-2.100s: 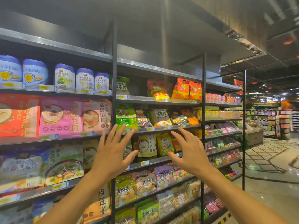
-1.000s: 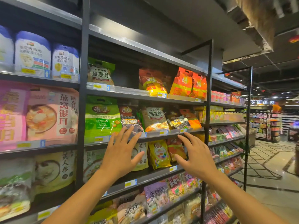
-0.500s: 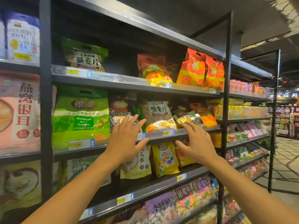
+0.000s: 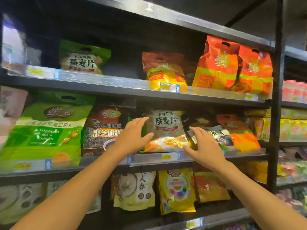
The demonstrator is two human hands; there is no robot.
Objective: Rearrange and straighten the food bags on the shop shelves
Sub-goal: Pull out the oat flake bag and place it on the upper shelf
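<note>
I am holding both hands spread, gripping nothing. My left hand (image 4: 132, 136) is flanking the oat bag (image 4: 166, 128) on one edge and my right hand (image 4: 205, 146) on the other, likely framing it to square it up. I cannot tell whether they are touching it. The bag is standing on the middle shelf (image 4: 149, 159), between the dark sesame bag (image 4: 103, 130) and a black-and-white bag (image 4: 219, 136) that is leaning sideways, probably next to fix.

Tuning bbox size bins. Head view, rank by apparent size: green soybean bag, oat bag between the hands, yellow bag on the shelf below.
1. green soybean bag, clearly largest.
2. oat bag and yellow bag: look alike, so no ranking between them.
</note>
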